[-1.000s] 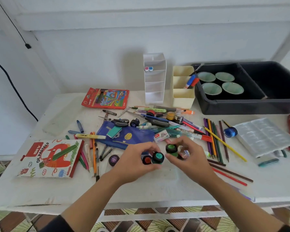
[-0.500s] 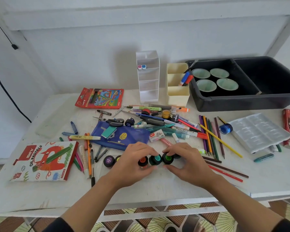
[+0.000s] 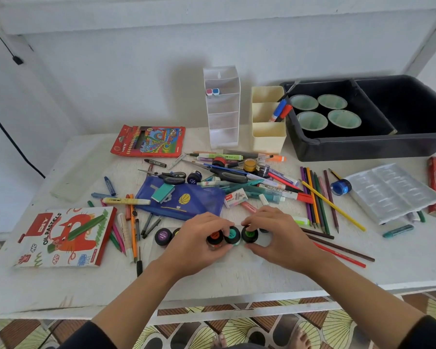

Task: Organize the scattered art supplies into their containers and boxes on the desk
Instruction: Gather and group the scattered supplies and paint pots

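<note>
Three small black paint pots stand in a row near the desk's front: an orange-lidded pot (image 3: 215, 236), a teal-lidded pot (image 3: 232, 234) and a green-lidded pot (image 3: 250, 234). My left hand (image 3: 199, 244) curls round the orange and teal pots. My right hand (image 3: 277, 238) pinches the green pot from the right. A purple-lidded pot (image 3: 163, 236) sits just left of my left hand, with another pot partly hidden behind it.
Pens, pencils, scissors (image 3: 173, 178) and a blue pouch (image 3: 184, 200) lie scattered mid-desk. A white tiered organizer (image 3: 222, 109), a cream holder (image 3: 268, 132) and a black bin (image 3: 368, 144) with green cups stand at the back. An oil pastels box (image 3: 63, 238) lies at left, a plastic tray (image 3: 390, 190) at right.
The green pot, held raised in my right hand a second ago, has come down into line beside the teal and orange pots. Both hands have closed in round the row.
</note>
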